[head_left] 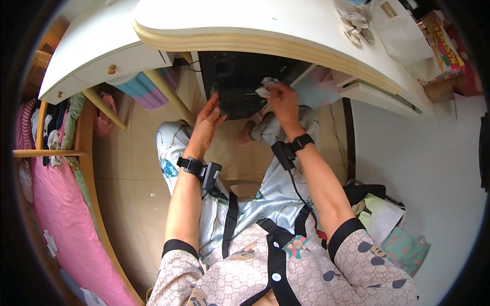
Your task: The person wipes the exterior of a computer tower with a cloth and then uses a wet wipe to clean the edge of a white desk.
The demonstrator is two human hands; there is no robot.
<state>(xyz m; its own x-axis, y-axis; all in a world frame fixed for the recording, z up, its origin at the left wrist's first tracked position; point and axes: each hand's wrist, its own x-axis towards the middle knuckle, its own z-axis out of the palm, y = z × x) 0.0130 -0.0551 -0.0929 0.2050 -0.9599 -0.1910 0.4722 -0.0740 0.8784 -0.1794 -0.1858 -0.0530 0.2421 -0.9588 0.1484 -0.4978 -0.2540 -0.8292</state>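
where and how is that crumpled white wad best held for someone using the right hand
Probably by its right end, pinched between thumb and fingers, coming from the right and near side. The white wad looks soft and bunched, with its loose part sticking out leftward over the black panel. The right hand already grips that end, leaving the left part free.

Before the black case (pixel 240 76), there is room between the knees (pixel 173 136); the desk (pixel 229 15) blocks above it, a table leg (pixel 166 92) left of it.
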